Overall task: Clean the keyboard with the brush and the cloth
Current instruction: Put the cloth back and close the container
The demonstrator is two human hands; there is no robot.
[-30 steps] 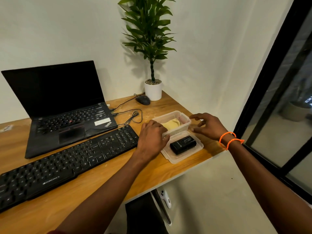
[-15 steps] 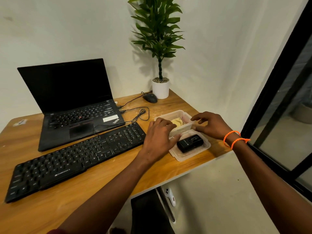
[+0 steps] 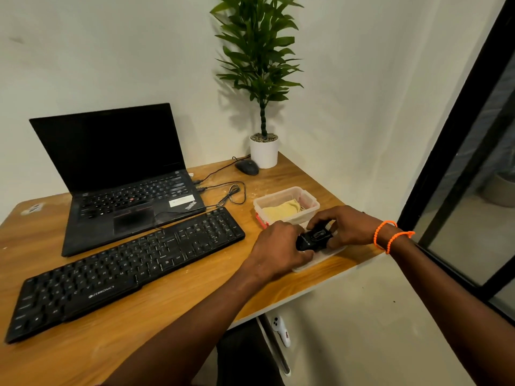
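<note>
Holding the small black brush case [image 3: 314, 240] between both hands, we have it just above the clear lid [image 3: 320, 259] that lies flat at the near right edge of the counter [image 3: 195, 288]. Our left hand [image 3: 274, 246] has a grip curled round its near end, and our right hand [image 3: 345, 228] pinches the far end with bent fingers; the orange bands sit on that wrist. We judge the case light, hard and smooth, a rounded plastic block with a slightly glossy top, so it could slip; taking it by its long sides seems safest. The cloth [image 3: 281, 211] lies crumpled in the open translucent tub [image 3: 312, 200] just beyond our hands, pale yellow and soft; it should gather easily with a loose pinch. The keyboard [image 3: 125, 268] lies slantwise on the left, well apart from the tub, a long, flat, matt black slab with low keys, stiff enough to stay put under brushing. Wood grain with pale specks covers the counter.
</note>
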